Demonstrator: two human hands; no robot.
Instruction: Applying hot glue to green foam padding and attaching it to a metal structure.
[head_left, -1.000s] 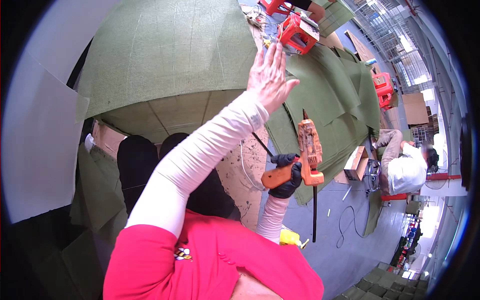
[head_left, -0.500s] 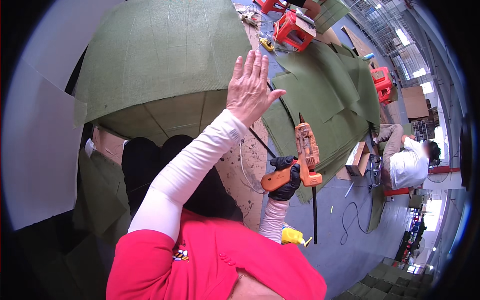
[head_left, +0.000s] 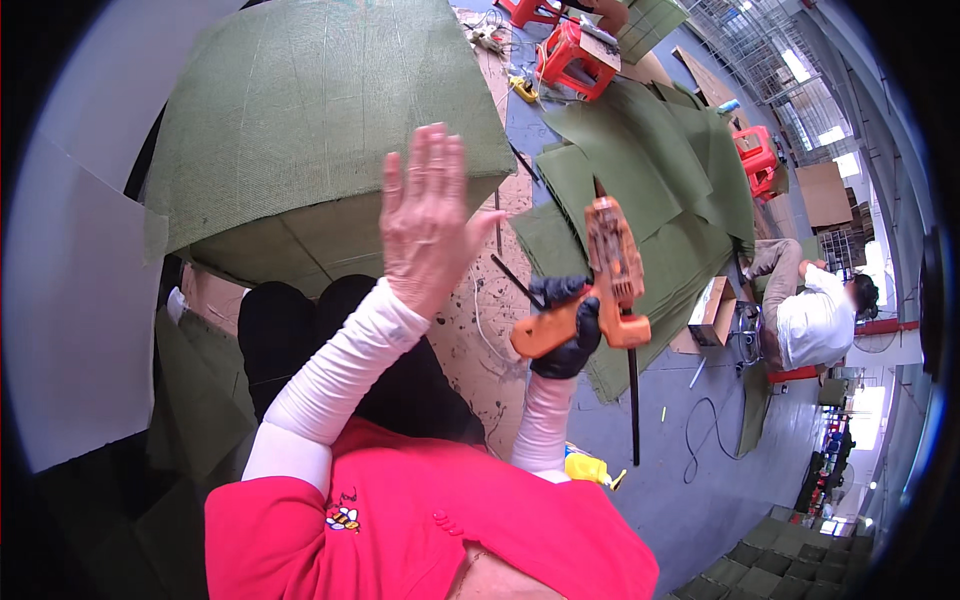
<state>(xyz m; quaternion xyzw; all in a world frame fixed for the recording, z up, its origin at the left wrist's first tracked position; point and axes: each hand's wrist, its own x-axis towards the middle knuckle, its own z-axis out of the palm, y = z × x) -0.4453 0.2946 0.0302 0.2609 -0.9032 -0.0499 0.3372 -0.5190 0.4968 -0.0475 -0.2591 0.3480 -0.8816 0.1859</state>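
Observation:
My left hand [head_left: 425,225] is raised with its fingers spread and holds nothing. It hovers over the near right corner of a large box covered in green felt [head_left: 310,110]. My right hand [head_left: 565,335], in a black glove, grips an orange glue gun [head_left: 610,265] by the handle, nozzle pointing away from me. The gun's black cord [head_left: 633,400] hangs straight down toward the floor. Both arms wear white sleeves over a red shirt.
Green felt sheets [head_left: 640,170] lie spread on the floor beyond the gun. Red stools [head_left: 570,55] [head_left: 757,160] stand farther back. Another person in a white top [head_left: 815,320] crouches at the right beside a small cardboard box [head_left: 712,310]. A yellow object [head_left: 585,468] lies by my right elbow.
My left hand has drawn back from the far felt sheets toward me and to the left, ending over the box corner. The glue gun stays in my right hand.

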